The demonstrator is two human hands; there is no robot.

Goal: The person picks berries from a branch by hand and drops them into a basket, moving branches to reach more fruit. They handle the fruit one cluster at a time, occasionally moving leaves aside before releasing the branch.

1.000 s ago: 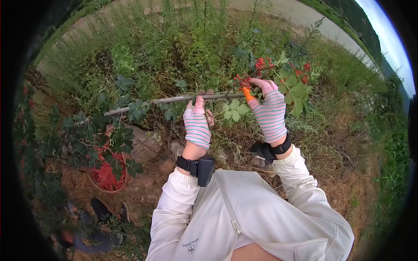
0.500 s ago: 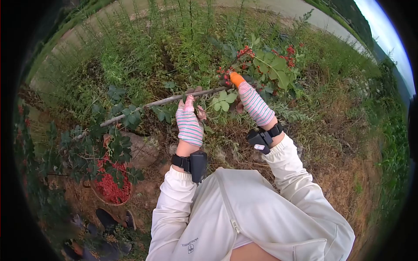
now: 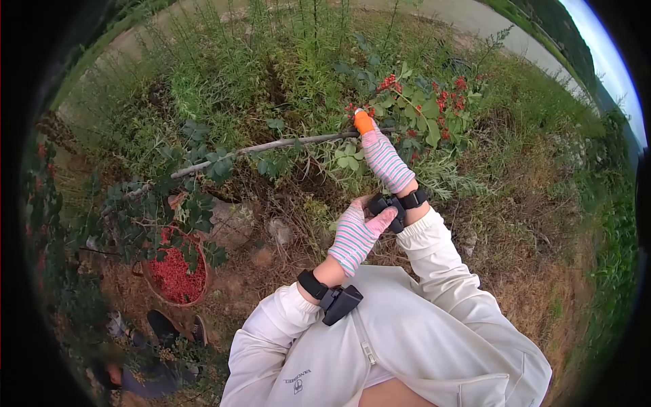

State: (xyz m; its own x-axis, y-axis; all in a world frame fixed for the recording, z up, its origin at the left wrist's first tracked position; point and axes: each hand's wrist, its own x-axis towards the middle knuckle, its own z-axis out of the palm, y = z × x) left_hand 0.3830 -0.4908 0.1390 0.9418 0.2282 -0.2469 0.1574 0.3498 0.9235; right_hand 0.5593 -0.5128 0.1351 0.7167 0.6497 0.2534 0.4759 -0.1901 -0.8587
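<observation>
My right hand (image 3: 380, 149), in a striped glove with an orange cover at the thumb, is closed at the leafy end of a long grey branch (image 3: 258, 147). Its fingers are partly hidden. Clusters of small red berries (image 3: 388, 83) and green leaves (image 3: 426, 121) stand just beyond it. My left hand (image 3: 358, 230), in a matching striped glove, reaches across to my right wrist. Its thumb and fingers close on the black wrist device (image 3: 388, 211) strapped there. A second black device (image 3: 339, 302) sits on my left wrist.
A basket (image 3: 159, 293) full of red berries (image 3: 180, 273) stands at lower left under dark leaves. Beside it show a person's shoes (image 3: 163, 327). Rocks (image 3: 230, 222) lie under the branch. Tall weeds (image 3: 298, 74) grow ahead, with water (image 3: 515, 34) behind them.
My left hand has let go of the branch and moved right and down to the device on my right wrist. My right hand stays by the berries.
</observation>
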